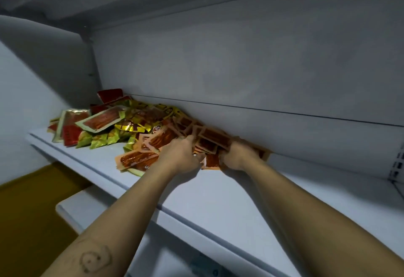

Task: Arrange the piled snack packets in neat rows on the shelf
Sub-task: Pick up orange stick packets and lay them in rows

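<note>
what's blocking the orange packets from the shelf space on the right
Nothing visible. The left hand and right hand both grip the flat orange plastic snack packets; the white metal shelf to their right is bare.

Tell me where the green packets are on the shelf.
In the head view, the green packets lie at the pile's left front on the shelf, beneath the clear-window packet and left of the orange packets.

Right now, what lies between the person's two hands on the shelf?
A bunch of orange snack packets sits between the left hand and right hand, seen in the head view.
</note>
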### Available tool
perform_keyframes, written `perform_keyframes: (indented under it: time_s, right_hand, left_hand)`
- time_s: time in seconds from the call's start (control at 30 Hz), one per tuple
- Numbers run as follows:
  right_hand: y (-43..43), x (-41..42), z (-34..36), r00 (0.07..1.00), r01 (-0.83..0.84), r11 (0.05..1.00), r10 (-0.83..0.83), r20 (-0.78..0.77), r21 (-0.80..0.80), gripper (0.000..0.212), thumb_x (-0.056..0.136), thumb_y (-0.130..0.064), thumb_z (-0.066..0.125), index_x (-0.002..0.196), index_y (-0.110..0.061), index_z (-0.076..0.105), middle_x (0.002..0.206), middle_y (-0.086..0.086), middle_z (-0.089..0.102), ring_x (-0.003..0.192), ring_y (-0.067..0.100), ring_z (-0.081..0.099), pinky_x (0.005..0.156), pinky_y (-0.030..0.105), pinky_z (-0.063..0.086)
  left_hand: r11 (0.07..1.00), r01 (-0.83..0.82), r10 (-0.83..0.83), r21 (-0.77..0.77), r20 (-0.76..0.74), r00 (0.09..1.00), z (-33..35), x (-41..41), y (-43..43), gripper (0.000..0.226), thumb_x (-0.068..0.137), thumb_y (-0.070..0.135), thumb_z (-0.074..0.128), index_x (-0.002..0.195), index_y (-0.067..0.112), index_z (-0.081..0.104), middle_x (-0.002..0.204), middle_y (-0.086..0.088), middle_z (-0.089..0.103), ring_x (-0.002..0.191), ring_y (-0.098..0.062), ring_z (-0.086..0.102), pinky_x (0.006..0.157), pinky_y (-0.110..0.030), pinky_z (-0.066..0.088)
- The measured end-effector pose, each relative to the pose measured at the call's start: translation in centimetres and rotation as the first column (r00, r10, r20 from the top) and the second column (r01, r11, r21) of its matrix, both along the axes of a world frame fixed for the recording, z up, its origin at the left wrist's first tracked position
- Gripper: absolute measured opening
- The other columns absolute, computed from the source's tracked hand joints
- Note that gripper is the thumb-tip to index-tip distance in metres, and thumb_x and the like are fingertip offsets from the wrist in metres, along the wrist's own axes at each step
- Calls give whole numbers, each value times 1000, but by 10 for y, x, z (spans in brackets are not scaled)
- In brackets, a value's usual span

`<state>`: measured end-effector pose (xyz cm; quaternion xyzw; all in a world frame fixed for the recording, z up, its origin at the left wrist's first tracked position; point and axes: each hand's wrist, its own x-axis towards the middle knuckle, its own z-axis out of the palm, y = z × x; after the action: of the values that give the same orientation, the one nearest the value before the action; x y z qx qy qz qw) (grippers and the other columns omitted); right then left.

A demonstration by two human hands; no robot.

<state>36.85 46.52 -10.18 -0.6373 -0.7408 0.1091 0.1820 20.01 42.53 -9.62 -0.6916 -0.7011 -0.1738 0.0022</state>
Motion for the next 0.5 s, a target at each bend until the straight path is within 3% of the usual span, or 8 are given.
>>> perform_keyframes:
  time_s: [0.13, 0.23, 0.37, 0.5]
  right_hand:
    - [12, -6, -10, 975, 185, 980, -193, 111, 74, 54, 86, -49, 59, 131, -21, 48, 130, 10, 51, 121, 34, 47, 103, 45, 40]
    - [16, 9, -18, 924, 281, 953, -300, 238, 110, 59, 90, -56, 50, 138, -23, 41, 137, 11, 45, 129, 34, 40, 108, 49, 30]
    - [22, 22, -28, 936, 312, 950, -302, 182, -29, 59, 93, -58, 45, 140, -22, 43, 140, 11, 49, 131, 32, 43, 106, 43, 36]
    - [23, 21, -24, 905, 288, 955, -295, 305, 70, 54, 95, -56, 44, 132, -18, 50, 127, 12, 53, 118, 34, 49, 95, 38, 39]
  left_hand:
    - [994, 101, -95, 40, -132, 987, 5, -12, 44, 66, 90, 52, 61, 144, 22, 40, 147, -10, 45, 136, -34, 38, 110, -50, 35]
    - [974, 225, -222, -13, -220, 950, 11, -9, 79, 77, 85, 56, 65, 149, 29, 34, 157, -5, 32, 144, -33, 24, 114, -55, 22]
    - [962, 261, -274, -82, -282, 920, -2, 5, 115, 79, 84, 64, 57, 151, 31, 29, 159, -5, 30, 145, -33, 24, 117, -52, 20]
    - [974, 226, -209, 12, -345, 915, -12, 6, 127, 69, 87, 65, 52, 144, 28, 38, 150, -12, 40, 140, -37, 31, 112, -53, 20]
